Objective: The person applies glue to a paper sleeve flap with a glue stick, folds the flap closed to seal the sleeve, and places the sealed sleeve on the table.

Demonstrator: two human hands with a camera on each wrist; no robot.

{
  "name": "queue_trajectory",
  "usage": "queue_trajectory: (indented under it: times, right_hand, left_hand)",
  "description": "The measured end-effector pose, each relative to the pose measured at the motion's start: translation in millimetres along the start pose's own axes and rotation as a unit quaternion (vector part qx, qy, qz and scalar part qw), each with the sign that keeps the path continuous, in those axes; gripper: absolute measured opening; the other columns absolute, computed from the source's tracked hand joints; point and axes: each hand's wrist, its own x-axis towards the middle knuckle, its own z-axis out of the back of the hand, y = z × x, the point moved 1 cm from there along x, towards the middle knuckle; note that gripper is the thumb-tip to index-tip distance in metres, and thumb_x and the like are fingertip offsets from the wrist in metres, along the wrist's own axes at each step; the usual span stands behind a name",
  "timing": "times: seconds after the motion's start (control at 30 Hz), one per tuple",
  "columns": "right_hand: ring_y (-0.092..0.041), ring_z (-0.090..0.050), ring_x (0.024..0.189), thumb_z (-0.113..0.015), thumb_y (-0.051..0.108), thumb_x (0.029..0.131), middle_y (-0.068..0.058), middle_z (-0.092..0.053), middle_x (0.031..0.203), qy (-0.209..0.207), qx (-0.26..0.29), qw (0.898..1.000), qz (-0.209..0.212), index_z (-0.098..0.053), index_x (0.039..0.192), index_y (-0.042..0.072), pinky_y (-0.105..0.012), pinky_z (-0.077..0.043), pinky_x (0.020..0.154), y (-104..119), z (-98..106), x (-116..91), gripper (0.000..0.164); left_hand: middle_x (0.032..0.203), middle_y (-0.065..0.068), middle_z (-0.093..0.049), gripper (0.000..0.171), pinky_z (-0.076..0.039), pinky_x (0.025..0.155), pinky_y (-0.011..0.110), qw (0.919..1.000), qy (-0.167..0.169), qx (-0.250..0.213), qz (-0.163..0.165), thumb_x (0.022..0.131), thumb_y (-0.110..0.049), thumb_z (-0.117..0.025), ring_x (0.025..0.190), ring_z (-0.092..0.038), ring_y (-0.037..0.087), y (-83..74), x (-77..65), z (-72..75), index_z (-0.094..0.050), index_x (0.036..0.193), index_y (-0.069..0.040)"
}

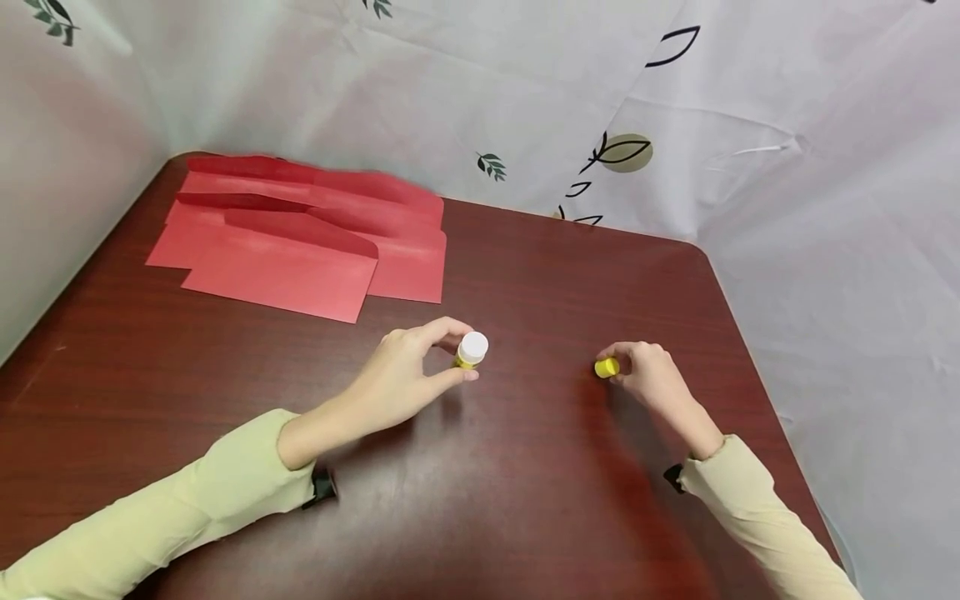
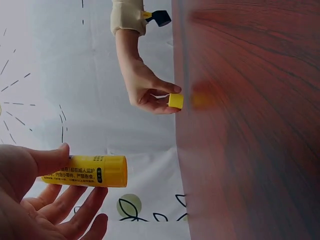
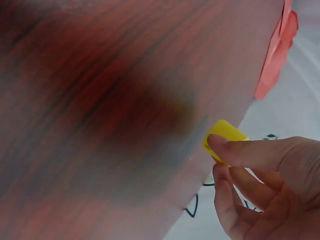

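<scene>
A yellow glue stick with dark printed text is pinched between the thumb and fingers of my left hand. Its white top faces up in the head view, with no cap over it. To the right, my right hand pinches a small yellow cap by its sides, close to the tabletop. In the right wrist view the thumb lies across the cap. Both hands are apart from each other, over the middle and right of the table.
Several red envelopes lie overlapping at the back left of the dark brown wooden table, flaps raised. A white curtain with leaf prints hangs behind and beside the table. A black band shows at the left wrist.
</scene>
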Motion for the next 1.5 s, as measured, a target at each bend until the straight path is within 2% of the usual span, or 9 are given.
queue_trajectory:
  times: [0.3, 0.47, 0.6, 0.7, 0.87, 1.03, 1.13, 1.27, 1.5]
  right_hand:
    - [-0.02, -0.059, 0.07, -0.071, -0.008, 0.073, -0.01, -0.072, 0.094, 0.029, -0.011, 0.999, -0.015, -0.073, 0.102, 0.01, -0.03, -0.043, 0.059, -1.1, -1.3, -2.4, 0.034]
    - [-0.026, -0.062, 0.082, -0.07, -0.006, 0.076, -0.013, -0.069, 0.108, 0.042, -0.006, 0.999, 0.014, -0.068, 0.112, 0.007, -0.038, -0.049, 0.066, 0.1, 12.7, -3.3, 0.039]
    - [-0.032, -0.061, 0.1, -0.073, 0.001, 0.08, -0.014, -0.066, 0.116, -0.01, 0.006, 0.999, 0.049, -0.065, 0.117, 0.005, -0.048, -0.049, 0.083, 6.9, 32.5, -3.2, 0.038]
    - [-0.03, -0.058, 0.11, -0.074, 0.01, 0.083, -0.01, -0.067, 0.117, -0.069, 0.025, 0.995, 0.072, -0.066, 0.118, 0.009, -0.048, -0.045, 0.093, 22.4, 39.2, -1.6, 0.036]
    - [-0.021, -0.058, 0.114, -0.069, 0.022, 0.089, -0.003, -0.065, 0.124, -0.135, 0.094, 0.977, 0.135, -0.055, 0.134, 0.021, -0.039, -0.043, 0.096, 64.2, 29.9, 0.8, 0.047]
    - [-0.018, -0.058, 0.119, -0.066, 0.017, 0.091, -0.005, -0.061, 0.129, -0.151, 0.198, 0.944, 0.216, -0.035, 0.147, 0.019, -0.036, -0.045, 0.098, 104.6, 15.9, 3.2, 0.064]
    - [-0.018, -0.06, 0.116, -0.074, 0.011, 0.083, -0.007, -0.064, 0.124, -0.168, 0.237, 0.924, 0.25, -0.041, 0.139, 0.01, -0.032, -0.047, 0.097, 122.9, 10.3, 5.9, 0.065]
    - [-0.015, -0.062, 0.103, -0.082, 0.003, 0.073, -0.009, -0.065, 0.112, -0.202, 0.272, 0.906, 0.256, -0.05, 0.121, 0.002, -0.024, -0.049, 0.089, 138.1, 5.5, 9.1, 0.058]
    - [-0.009, -0.061, 0.084, -0.085, -0.002, 0.066, -0.007, -0.065, 0.094, -0.239, 0.299, 0.891, 0.243, -0.057, 0.105, -0.001, -0.021, -0.05, 0.073, 145.0, -0.4, 11.9, 0.047]
  left_hand:
    - [0.098, -0.007, -0.071, 0.035, -0.054, 0.086, 0.033, 0.9996, -0.002, -0.026, 0.002, 0.078, -0.017, -0.08, 0.089, -0.068, 0.008, -0.8, 2.3, -2.4, -0.064, 0.109, -0.015]
    - [0.099, -0.009, -0.07, 0.034, -0.054, 0.085, 0.029, 0.9995, -0.004, -0.032, -0.001, 0.079, -0.017, -0.079, 0.089, -0.066, 0.007, -4.4, 1.7, -1.5, -0.064, 0.109, -0.016]
    - [0.101, -0.009, -0.066, 0.032, -0.053, 0.086, 0.028, 0.9983, -0.026, -0.049, -0.02, 0.08, -0.015, -0.078, 0.092, -0.063, 0.007, -6.3, 3.2, -2.1, -0.064, 0.108, -0.016]
    - [0.099, -0.006, -0.066, 0.031, -0.053, 0.087, 0.027, 0.9943, -0.045, -0.093, -0.028, 0.08, -0.012, -0.078, 0.093, -0.062, 0.007, -7.3, 6.0, -3.2, -0.064, 0.107, -0.014]
    - [0.098, -0.001, -0.069, 0.033, -0.052, 0.091, 0.024, 0.9786, -0.062, -0.196, -0.004, 0.08, -0.009, -0.077, 0.09, -0.065, 0.007, -12.7, 12.2, -6.0, -0.062, 0.109, -0.01]
    - [0.103, 0.003, -0.068, 0.035, -0.054, 0.089, 0.027, 0.9657, -0.078, -0.248, -0.004, 0.08, -0.007, -0.076, 0.089, -0.066, 0.011, -21.2, 18.1, -7.4, -0.059, 0.11, -0.008]
    - [0.105, 0.006, -0.067, 0.034, -0.055, 0.089, 0.028, 0.9599, -0.088, -0.266, -0.011, 0.08, -0.004, -0.076, 0.09, -0.066, 0.013, -24.9, 21.4, -7.3, -0.057, 0.109, -0.005]
    - [0.103, 0.012, -0.066, 0.034, -0.055, 0.088, 0.029, 0.952, -0.1, -0.289, -0.001, 0.079, 0.002, -0.075, 0.089, -0.067, 0.013, -25.8, 24.9, -7.8, -0.056, 0.107, 0.0]
    - [0.102, 0.02, -0.066, 0.032, -0.058, 0.081, 0.031, 0.9416, -0.108, -0.317, 0.034, 0.079, 0.006, -0.073, 0.087, -0.07, 0.012, -20.8, 28.7, -9.6, -0.053, 0.104, 0.005]
